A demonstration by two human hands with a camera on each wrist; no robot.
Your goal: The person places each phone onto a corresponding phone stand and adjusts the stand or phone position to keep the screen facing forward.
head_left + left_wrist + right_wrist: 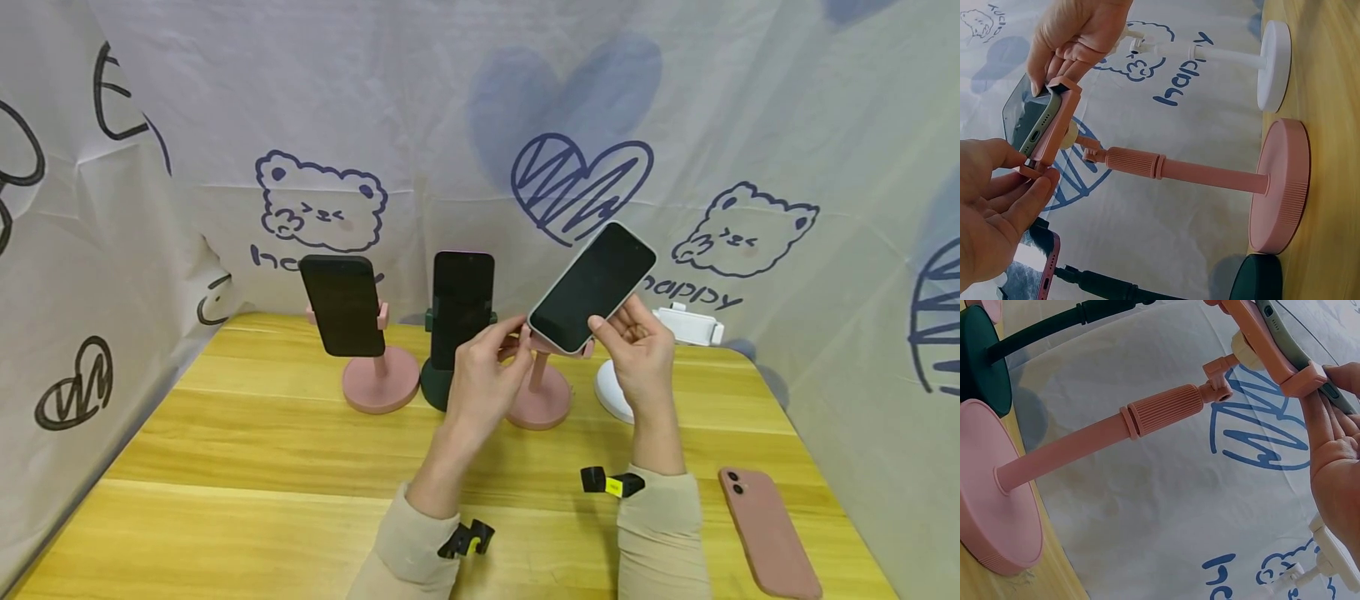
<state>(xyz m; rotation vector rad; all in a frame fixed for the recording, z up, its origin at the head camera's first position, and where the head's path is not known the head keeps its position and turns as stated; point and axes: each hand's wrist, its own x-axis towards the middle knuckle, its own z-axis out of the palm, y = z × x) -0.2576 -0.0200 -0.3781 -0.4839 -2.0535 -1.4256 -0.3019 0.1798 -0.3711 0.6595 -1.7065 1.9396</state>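
A phone with a black screen and pale rim [592, 283] leans at a slant in the clamp of a pink phone stand [542, 402]. My right hand [641, 350] holds the phone by its lower right side, thumb over the front edge. With its fingertips my left hand [487, 371] pinches the clamp's left end, close by the phone's lower corner. In the left wrist view, the pink clamp [1060, 128] lies along the phone's back, and the left fingers [1025, 200] are at its lower jaw. The right wrist view shows the right hand [1338, 447] beside the clamp's other end.
To the left, a dark phone [345, 304] sits in another pink stand [381, 382], and a second phone [462, 304] in a dark green stand [435, 387]. A white stand [688, 325] is at the right. A pink phone [771, 533] lies face down on the wooden table [225, 467].
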